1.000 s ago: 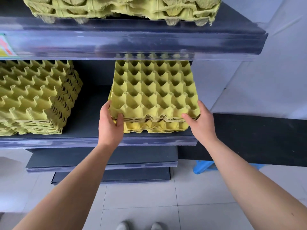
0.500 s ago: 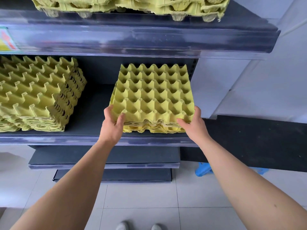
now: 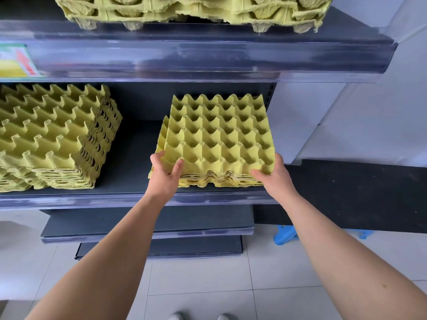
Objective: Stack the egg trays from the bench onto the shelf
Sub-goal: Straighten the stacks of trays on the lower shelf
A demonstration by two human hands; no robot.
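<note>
**A:** Why hold that pile of egg trays (image 3: 219, 139) by its two near corners?

**B:** Pulp trays bend, I'd say. A grip at each corner lets the person square the pile and slide it in level. The left hand (image 3: 165, 174) pinches the near left corner, thumb on top and fingers (image 3: 157, 158) round the side edge. The right hand (image 3: 275, 179) grips the near right corner the same way.

**A:** So both hands are clamped on it. Is it down?

**B:** It looks to rest on the middle shelf (image 3: 129, 181), at the right end, with its near edge just behind the front lip. Whether the front is lifted a touch, I can't tell. The top tray sits a little to the right of those beneath, so I'd guess it wants aligning.

**A:** And why that spot?

**B:** The taller stack (image 3: 53, 139) takes the left side, well apart. I'd judge this is a second pile beside it. The black desk (image 3: 358, 197) lies just right of the shelving.
</note>
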